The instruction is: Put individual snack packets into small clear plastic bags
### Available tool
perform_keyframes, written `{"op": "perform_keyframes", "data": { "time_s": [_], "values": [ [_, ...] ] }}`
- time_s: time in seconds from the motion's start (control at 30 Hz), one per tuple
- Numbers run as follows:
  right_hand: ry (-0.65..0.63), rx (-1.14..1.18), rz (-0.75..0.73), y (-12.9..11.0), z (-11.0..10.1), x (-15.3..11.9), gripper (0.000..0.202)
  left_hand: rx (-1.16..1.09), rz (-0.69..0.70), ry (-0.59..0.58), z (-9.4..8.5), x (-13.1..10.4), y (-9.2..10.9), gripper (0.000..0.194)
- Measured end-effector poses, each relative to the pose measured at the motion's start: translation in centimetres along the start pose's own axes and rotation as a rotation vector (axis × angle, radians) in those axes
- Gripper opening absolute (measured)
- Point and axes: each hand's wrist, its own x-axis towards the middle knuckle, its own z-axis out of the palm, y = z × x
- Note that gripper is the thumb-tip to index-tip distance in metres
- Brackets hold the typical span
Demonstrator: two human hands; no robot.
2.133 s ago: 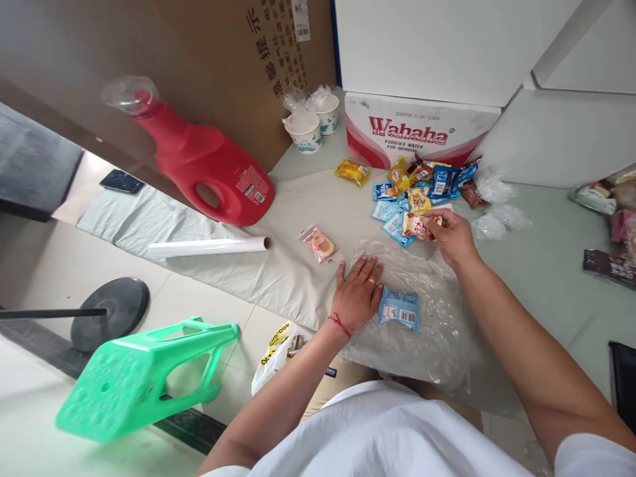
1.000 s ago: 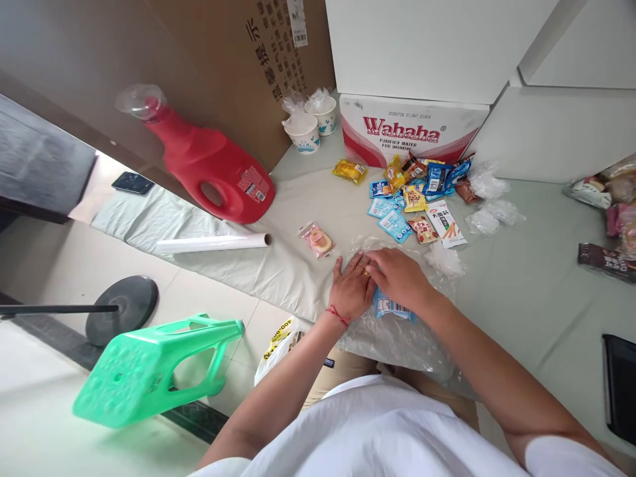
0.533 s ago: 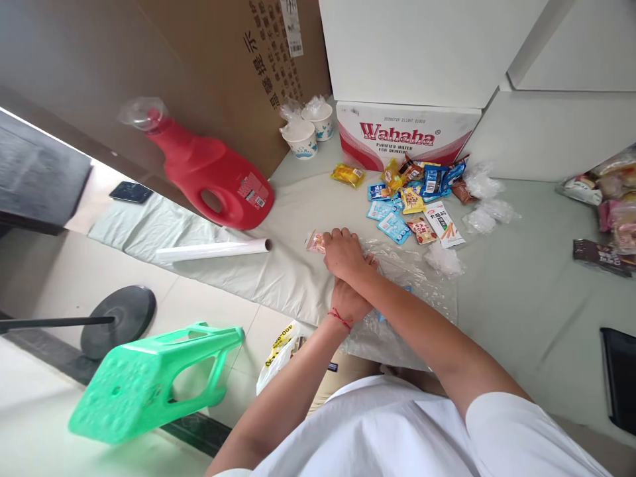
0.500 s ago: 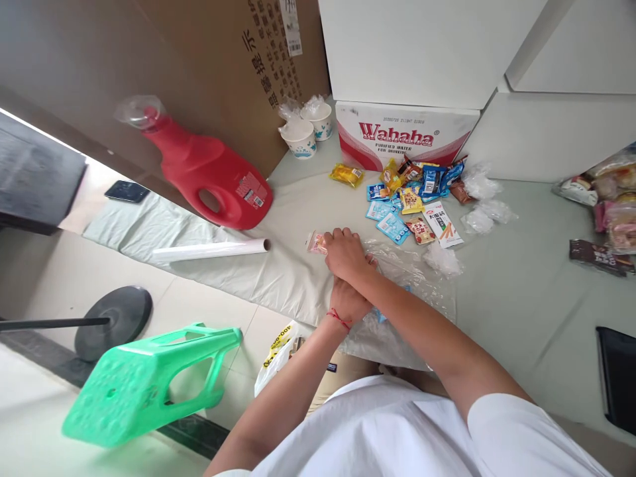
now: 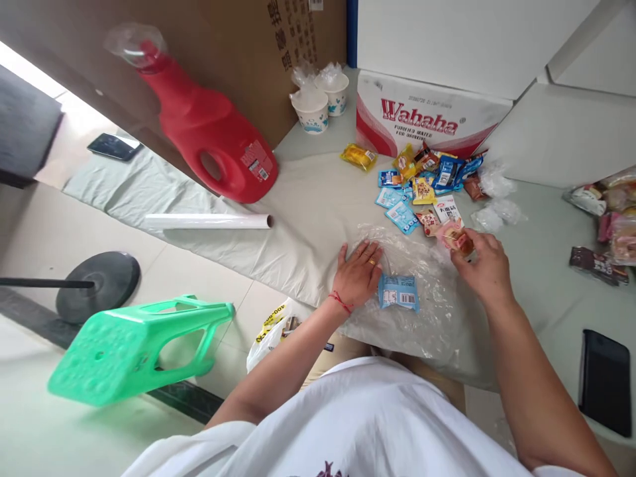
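Pink snack pkt (image 5: 451, 235), pinched btwn thumb and fingers of the R hand (image 5: 485, 264), right at the near edge of the snack pile! It overlaps the white pkt (image 5: 446, 207) and the red-and-cream pkt (image 5: 427, 222) in view; can't tell if it's touching either. L hand (image 5: 356, 270), fingers a bit spread, palm down on the clear plastic (image 5: 432, 324), w/ the blue pkt (image 5: 399, 292) lying just beside it. Up back, the Wahaha carton (image 5: 422, 119) stands behind the pile, a yellow pkt (image 5: 358, 156) lying apart to its left on the tabletop (image 5: 318, 192). Two paper cups (image 5: 314, 115) nr the carton, red jug (image 5: 218, 136) farther left, white roll (image 5: 209, 221) below that. Blk phone (image 5: 605, 381), far R side.
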Motion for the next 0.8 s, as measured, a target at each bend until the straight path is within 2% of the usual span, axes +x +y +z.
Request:
{"op": "perform_keyframes", "data": {
  "time_s": [0.1,0.17,0.23,0.33,0.43,0.5,0.53,0.67,0.8],
  "values": [
    [0.021,-0.016,-0.018,0.0,-1.4,-2.8,0.048,-0.021,0.005,-0.011,-0.2,-0.1,-0.3,0.052],
    [0.061,0.015,-0.071,-1.8,-2.6,-5.7,0.043,-0.042,0.011,-0.014,-0.4,-0.2,-0.7,0.053],
    [0.011,0.093,-0.195,-4.1,-3.4,-9.2,0.04,-0.073,0.02,0.005,-0.5,-0.4,-1.0,0.053],
    [-0.184,0.146,-0.427,-6.9,-2.9,-14.8,0.04,-0.113,0.067,0.035,-0.7,-0.7,-1.4,0.054],
    [-0.243,0.066,-0.505,-7.8,-1.0,-18.5,0.045,-0.126,0.168,0.005,-0.8,-0.8,-1.5,0.069],
    [-0.214,0.04,-0.493,-7.5,0.2,-19.3,0.039,-0.129,0.233,-0.04,-0.9,-0.7,-1.5,0.082],
    [-0.201,0.048,-0.478,-7.3,0.6,-19.3,0.037,-0.129,0.256,-0.063,-0.9,-0.6,-1.5,0.081],
    [-0.24,0.157,-0.453,-6.3,0.9,-18.4,0.032,-0.154,0.31,-0.142,-1.3,0.3,-2.1,0.052],
    [-0.334,0.278,-0.434,-5.6,-0.3,-17.7,0.032,-0.208,0.339,-0.161,-1.4,1.0,-2.7,0.046]
  ]
}}
